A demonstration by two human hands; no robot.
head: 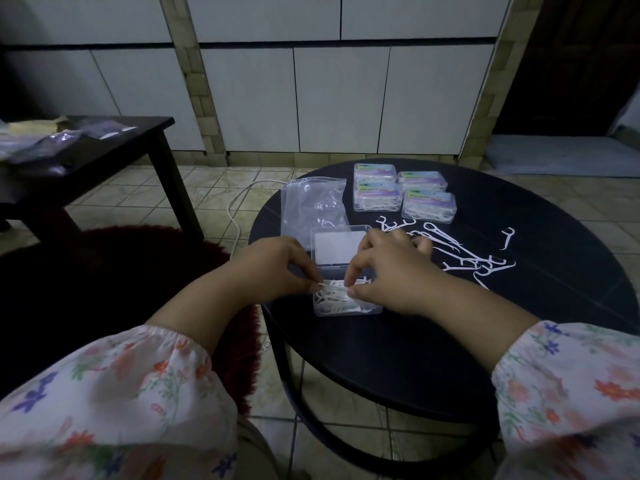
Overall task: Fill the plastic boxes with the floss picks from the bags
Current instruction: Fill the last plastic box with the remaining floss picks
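A clear plastic box (346, 308) stands open on the round black table (398, 344), its lid (337, 247) tipped back. White floss picks (334, 297) lie packed inside it. My left hand (277, 268) and my right hand (391, 268) meet over the box, and the fingertips of both pinch picks at its top. More loose floss picks (464, 254) are scattered on the table to the right. A clear plastic bag (311, 206), nearly flat, lies behind the box.
Several closed, filled boxes (403, 192) with purple labels sit at the table's far side. A dark low table (104, 150) with bags on it stands to the left. A red rug (138, 244) and a white cable (235, 209) lie on the tiled floor.
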